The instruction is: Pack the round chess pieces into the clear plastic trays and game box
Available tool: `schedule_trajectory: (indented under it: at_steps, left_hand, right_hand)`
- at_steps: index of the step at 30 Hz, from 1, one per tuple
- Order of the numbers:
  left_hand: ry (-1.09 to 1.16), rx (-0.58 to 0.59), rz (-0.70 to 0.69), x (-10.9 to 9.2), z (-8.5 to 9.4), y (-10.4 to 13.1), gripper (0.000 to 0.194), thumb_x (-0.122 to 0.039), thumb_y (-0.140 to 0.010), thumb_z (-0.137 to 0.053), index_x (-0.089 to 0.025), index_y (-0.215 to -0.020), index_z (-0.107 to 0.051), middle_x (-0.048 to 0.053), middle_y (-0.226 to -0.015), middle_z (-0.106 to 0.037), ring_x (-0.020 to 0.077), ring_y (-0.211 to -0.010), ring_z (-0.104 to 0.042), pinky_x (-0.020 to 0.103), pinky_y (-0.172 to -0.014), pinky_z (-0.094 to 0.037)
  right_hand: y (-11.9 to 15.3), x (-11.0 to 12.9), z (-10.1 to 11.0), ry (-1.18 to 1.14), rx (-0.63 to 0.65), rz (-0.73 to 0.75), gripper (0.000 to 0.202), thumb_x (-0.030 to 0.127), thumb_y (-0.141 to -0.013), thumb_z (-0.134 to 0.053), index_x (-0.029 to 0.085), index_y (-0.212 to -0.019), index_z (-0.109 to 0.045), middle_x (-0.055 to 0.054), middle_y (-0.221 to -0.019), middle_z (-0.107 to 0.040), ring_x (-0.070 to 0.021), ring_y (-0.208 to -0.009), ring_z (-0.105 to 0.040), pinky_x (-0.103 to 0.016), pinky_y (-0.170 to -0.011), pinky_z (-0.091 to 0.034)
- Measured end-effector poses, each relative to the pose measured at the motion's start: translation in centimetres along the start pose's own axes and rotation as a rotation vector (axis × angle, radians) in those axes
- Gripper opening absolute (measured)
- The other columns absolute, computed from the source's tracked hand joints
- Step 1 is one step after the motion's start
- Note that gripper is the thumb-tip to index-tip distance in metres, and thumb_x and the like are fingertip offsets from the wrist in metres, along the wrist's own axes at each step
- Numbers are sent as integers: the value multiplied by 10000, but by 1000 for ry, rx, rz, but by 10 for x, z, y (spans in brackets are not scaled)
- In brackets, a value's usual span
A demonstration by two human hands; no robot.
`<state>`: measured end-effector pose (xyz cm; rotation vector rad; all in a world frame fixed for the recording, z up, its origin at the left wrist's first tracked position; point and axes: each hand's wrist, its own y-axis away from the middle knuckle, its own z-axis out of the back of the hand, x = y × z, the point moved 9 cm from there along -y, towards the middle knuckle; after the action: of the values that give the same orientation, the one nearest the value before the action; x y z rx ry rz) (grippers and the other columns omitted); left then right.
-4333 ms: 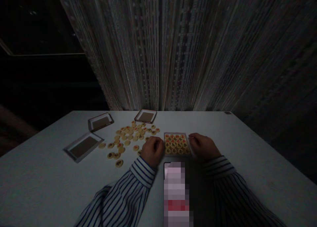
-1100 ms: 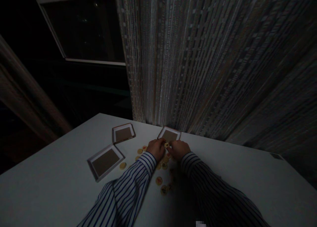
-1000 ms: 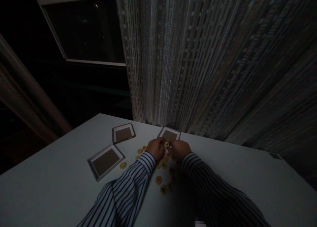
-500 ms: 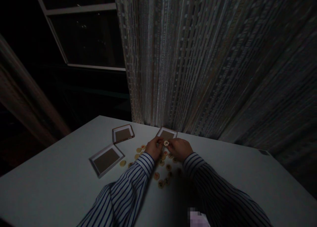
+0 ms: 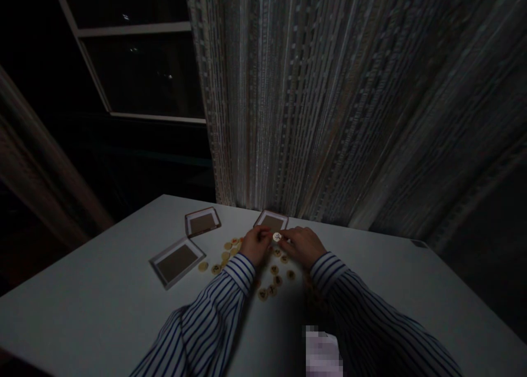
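Note:
Between the thumb and fingers of my right hand point(image 5: 303, 246) is a round Chinese chess piece point(image 5: 277, 237), its pale marked face turned up toward me. My left hand point(image 5: 256, 244) is closed just left of that piece, fingertips pinched; anything in them is too dark and small to make out. Below and between my wrists lie several loose wooden discs of the same kind, such as one piece point(image 5: 262, 294) with a dark character. More yellowish discs point(image 5: 225, 255) lie left of my left wrist, partly hidden by the striped sleeve.
Behind my hands, an open shallow box point(image 5: 283, 221) sits near the table's far edge. Two more shallow trays are at left: a brown-rimmed one point(image 5: 218, 225) and a larger white-rimmed one point(image 5: 165, 283). A striped curtain point(image 5: 263, 119) hangs behind the white table point(image 5: 102, 267).
The view has shifted slightly. The piece in my right hand now shows a brighter face, and both hands stay close together in about the same spot.

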<state>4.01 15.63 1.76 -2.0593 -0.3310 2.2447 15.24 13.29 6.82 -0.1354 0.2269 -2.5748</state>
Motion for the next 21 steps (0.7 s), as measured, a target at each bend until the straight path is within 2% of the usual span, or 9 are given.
schedule_trajectory:
  at_steps: [12,21]
  left_hand:
    - [153,10,43,-8,-20,28,161,-97,-613,-620,-128,-768,-594,8,-655,-649,112,-576,-605,241,-600,-497]
    - [150,95,15,-24,-34,48,143,-158,-620,-629,-133,-754,-673,48,-735,-698,164,-704,-632,289,-718,-495]
  right_hand:
    - [35,-3,17,-60,-81,64,288,343,-847,-442,250,-1084,-575,-32,-906,-669,-177,-835,-569,-298,-694,-339]
    - [58,-10,18,-196,-158,139,302,332,-846,-453,250,-1117,-556,-30,-945,-662,-174,-853,-568,-306,-732,-369]
